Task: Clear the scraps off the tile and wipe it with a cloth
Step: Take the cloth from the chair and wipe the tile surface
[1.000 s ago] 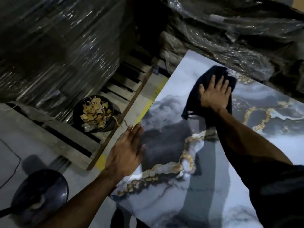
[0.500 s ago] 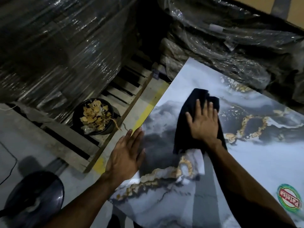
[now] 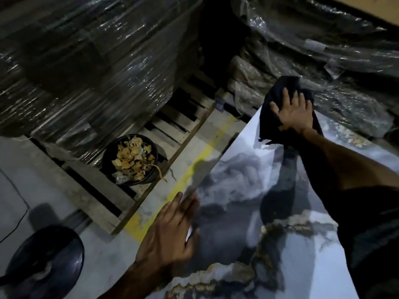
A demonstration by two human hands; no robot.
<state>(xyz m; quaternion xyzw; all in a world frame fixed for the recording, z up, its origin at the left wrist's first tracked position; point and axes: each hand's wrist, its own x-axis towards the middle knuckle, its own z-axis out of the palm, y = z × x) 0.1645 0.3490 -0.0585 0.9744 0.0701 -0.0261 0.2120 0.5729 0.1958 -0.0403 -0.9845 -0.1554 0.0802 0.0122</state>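
The black bucket of scraps (image 3: 131, 159) sits left on the pallet. My left hand (image 3: 170, 231) lies flat, fingers spread, bracing the marbled tile (image 3: 237, 190). My right hand (image 3: 295, 113) presses the dark cloth (image 3: 278, 98) at its far corner: wiping step. Next, I judge, a sweep back across the unwiped face.

The scene is dim, with a cool, weak light that leaves the far middle nearly black. The stretch wrap (image 3: 90, 67) on the stacked goods at far left catches small streaky glints, and the plastic (image 3: 323, 46) at far right shows the same speckled glare. The glossy tile (image 3: 241, 182) is the brightest area and mirrors the right arm as a dark band. A soft shadow lies on the floor (image 3: 38, 182) at near left. The left hand (image 3: 170, 231) and the tile's near-left edge are smeared by motion blur. Straight lines bow toward the corners, and detail is soft and noisy throughout.
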